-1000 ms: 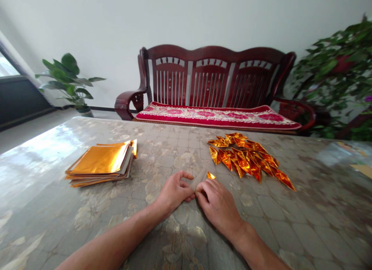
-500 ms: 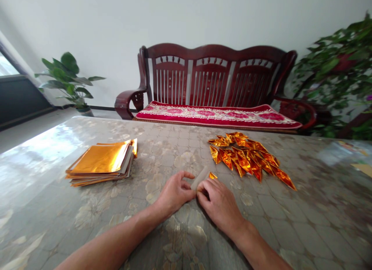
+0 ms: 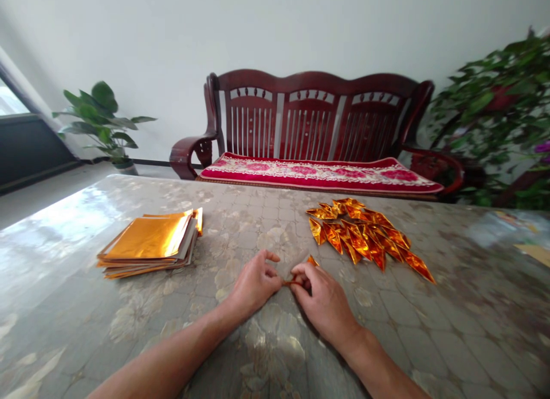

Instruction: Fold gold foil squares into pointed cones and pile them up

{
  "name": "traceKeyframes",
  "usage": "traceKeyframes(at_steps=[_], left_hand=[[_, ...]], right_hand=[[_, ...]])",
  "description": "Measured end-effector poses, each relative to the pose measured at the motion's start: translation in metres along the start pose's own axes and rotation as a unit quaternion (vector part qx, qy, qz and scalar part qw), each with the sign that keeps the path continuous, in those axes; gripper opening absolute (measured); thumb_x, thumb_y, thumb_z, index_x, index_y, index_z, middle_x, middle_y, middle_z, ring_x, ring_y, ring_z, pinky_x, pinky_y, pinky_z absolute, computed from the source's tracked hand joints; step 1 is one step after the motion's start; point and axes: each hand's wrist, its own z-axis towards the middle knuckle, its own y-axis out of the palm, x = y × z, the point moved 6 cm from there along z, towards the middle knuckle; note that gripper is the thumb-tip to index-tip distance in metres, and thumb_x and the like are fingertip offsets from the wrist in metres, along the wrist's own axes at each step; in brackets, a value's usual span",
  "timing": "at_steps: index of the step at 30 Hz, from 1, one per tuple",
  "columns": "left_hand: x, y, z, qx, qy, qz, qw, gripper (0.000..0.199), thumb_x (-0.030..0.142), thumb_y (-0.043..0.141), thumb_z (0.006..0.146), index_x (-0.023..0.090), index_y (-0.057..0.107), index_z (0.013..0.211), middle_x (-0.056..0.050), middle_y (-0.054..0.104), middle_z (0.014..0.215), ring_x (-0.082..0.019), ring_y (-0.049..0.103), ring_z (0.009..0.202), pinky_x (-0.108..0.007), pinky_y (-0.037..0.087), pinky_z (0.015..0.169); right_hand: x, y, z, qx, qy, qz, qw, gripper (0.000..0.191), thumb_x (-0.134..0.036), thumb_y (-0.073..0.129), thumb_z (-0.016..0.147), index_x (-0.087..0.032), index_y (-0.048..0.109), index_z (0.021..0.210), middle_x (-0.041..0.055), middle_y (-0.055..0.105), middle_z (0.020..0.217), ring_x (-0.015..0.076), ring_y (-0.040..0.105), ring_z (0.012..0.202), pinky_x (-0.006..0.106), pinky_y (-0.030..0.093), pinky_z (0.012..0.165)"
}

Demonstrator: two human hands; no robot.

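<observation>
Between my two hands is a partly folded piece of gold foil paper [image 3: 293, 283], its orange edge showing as a thin line and a greyish part behind the fingers. My left hand [image 3: 256, 280] pinches its left end between thumb and fingertips, with the index finger stretched out above. The right hand [image 3: 325, 299] pinches the other end, its fingers curled and hiding much of the paper. Just beyond those fingers an orange foil tip [image 3: 313, 261] shows; whether it belongs to the same piece I cannot tell. Several pointed folded foil pieces [image 3: 363, 238] lie heaped beyond my right hand.
A stack of flat gold foil sheets [image 3: 148, 237] lies on the left of the patterned table [image 3: 206, 342]. At the right edge is a clear plastic bag [image 3: 501, 227]. Behind the table stand a wooden bench [image 3: 309, 115] and potted plants [image 3: 101, 115].
The greyish strip that stood up between my hands is now mostly hidden behind the right fingers. An orange foil edge now shows between the fingertips. Both hands have barely shifted.
</observation>
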Motion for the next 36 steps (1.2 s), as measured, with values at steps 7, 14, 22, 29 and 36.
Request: traceKeyframes(at_steps=[7,14,22,29,36], left_hand=[[0.013,-0.006,-0.008,0.005,0.001,0.115,0.993,0.042,0.021,0.061,0.072,0.024,0.054,0.114,0.006,0.073,0.076,-0.018,0.068,0.077,-0.025,0.039,0.063],[0.017,-0.006,-0.01,0.009,-0.002,0.152,0.988,0.048,0.031,0.067,0.075,0.028,0.053,0.121,0.007,0.073,0.079,-0.018,0.07,0.08,-0.025,0.039,0.064],[0.024,-0.005,-0.012,0.023,-0.003,0.231,0.973,0.043,0.028,0.063,0.078,0.027,0.052,0.119,0.005,0.072,0.082,-0.019,0.069,0.078,-0.025,0.035,0.061],[0.026,0.0,-0.012,0.025,0.056,0.281,0.958,0.039,0.026,0.057,0.082,0.024,0.049,0.12,0.002,0.07,0.08,-0.021,0.068,0.087,-0.027,0.04,0.067],[0.026,0.001,-0.011,0.023,0.073,0.301,0.95,0.041,0.025,0.056,0.083,0.022,0.047,0.123,0.001,0.07,0.081,-0.021,0.067,0.088,-0.027,0.042,0.071]], right_hand=[[0.002,0.004,0.005,-0.018,0.015,-0.025,0.999,0.023,-0.013,0.059,0.082,-0.023,0.059,0.103,-0.0015,0.068,0.081,0.0194,0.063,0.082,0.03,0.042,0.075],[0.002,0.004,0.008,-0.029,0.028,-0.03,0.999,0.028,-0.014,0.059,0.082,-0.022,0.058,0.109,-0.0018,0.068,0.081,0.0197,0.064,0.083,0.031,0.043,0.076],[0.004,0.005,0.008,-0.021,0.046,-0.032,0.998,0.031,-0.016,0.058,0.084,-0.023,0.058,0.114,-0.0023,0.069,0.081,0.0199,0.065,0.083,0.031,0.043,0.075],[0.006,0.009,0.01,-0.011,0.036,-0.054,0.998,0.029,-0.02,0.059,0.087,-0.022,0.058,0.116,-0.0003,0.07,0.084,0.0209,0.067,0.083,0.031,0.044,0.073],[0.004,0.007,0.011,-0.008,0.004,-0.07,0.998,0.034,-0.018,0.059,0.087,-0.021,0.058,0.121,0.0018,0.071,0.089,0.0221,0.067,0.087,0.033,0.045,0.077]])
